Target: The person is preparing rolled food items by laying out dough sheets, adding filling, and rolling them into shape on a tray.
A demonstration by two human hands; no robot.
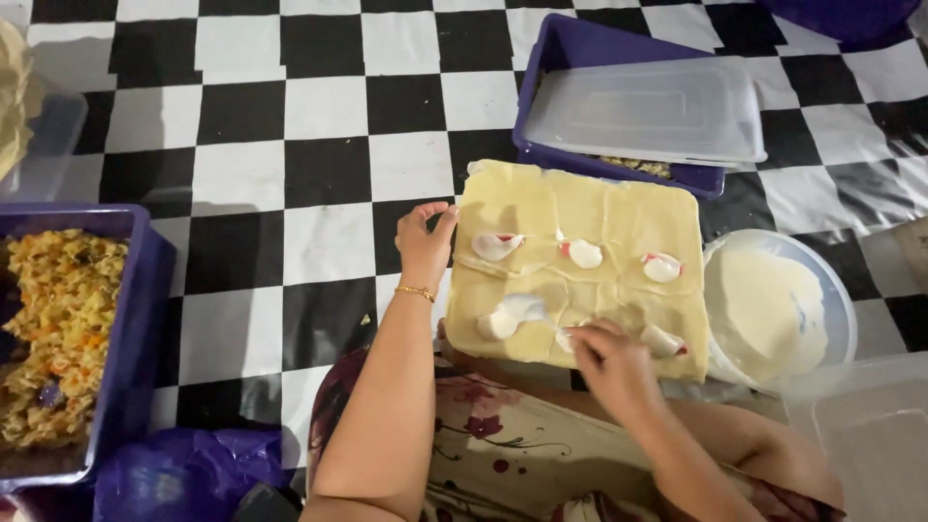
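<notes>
pale yellow square dough sheet (580,266) lies flat on lap, over checkered floor (319,164) | left hand (423,242) pinches its left edge, right hand (609,353) fingers curled on white paste dab (570,338) | prob thin, soft, floppy, tears easy, so lift by edges w/ both hands

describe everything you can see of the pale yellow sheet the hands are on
The pale yellow sheet looks like a soft, thin stack of dough or wrappers, roughly square, with faint creases and slightly uneven edges. It lies flat over the person's lap above the checkered floor, between a purple tub and a round white bowl. Six small white dabs, some tinged red, sit on it in two rows. The left hand grips its left edge; the right hand touches its near edge.
</notes>
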